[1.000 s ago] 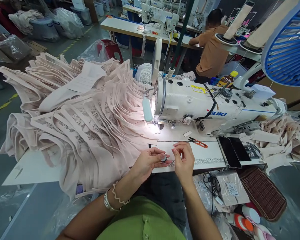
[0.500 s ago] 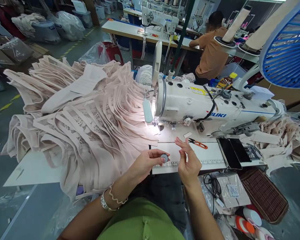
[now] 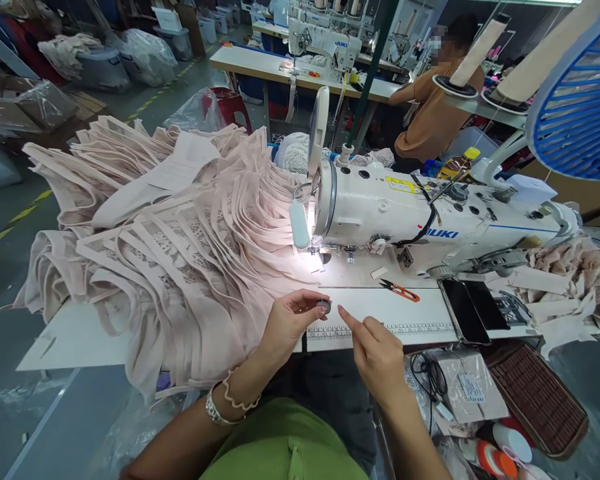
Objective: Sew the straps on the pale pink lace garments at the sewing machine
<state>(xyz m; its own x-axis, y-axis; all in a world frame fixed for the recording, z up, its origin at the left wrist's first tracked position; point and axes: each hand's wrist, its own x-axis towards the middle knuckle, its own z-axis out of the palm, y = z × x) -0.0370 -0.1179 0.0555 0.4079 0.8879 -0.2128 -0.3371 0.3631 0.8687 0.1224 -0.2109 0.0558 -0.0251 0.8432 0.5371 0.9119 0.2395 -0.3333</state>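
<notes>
Between thumb and fingers, my left hand (image 3: 291,325) pinches a small round metal bobbin (image 3: 323,307) above the table's front edge. My right hand (image 3: 377,347) is just right of it, index finger stretched toward the bobbin without touching it, the other fingers curled; nothing shows in it. Behind the hands stands a white sewing machine (image 3: 380,210) with its lamp lit at the needle. Orange thread snips (image 3: 401,291) lie on the white table (image 3: 380,309), right of the bobbin.
Layered pink fabric pieces (image 3: 180,247) cover the left side. Two dark phones (image 3: 467,308) lie at the right, near more fabric (image 3: 565,267). A blue fan (image 3: 580,100) overhangs the upper right. A person in orange (image 3: 437,113) sits behind.
My left hand has tilted the bobbin and raised it slightly. My right hand has curled its other fingers, with the index now extended toward the bobbin. The view has shifted slightly.
</notes>
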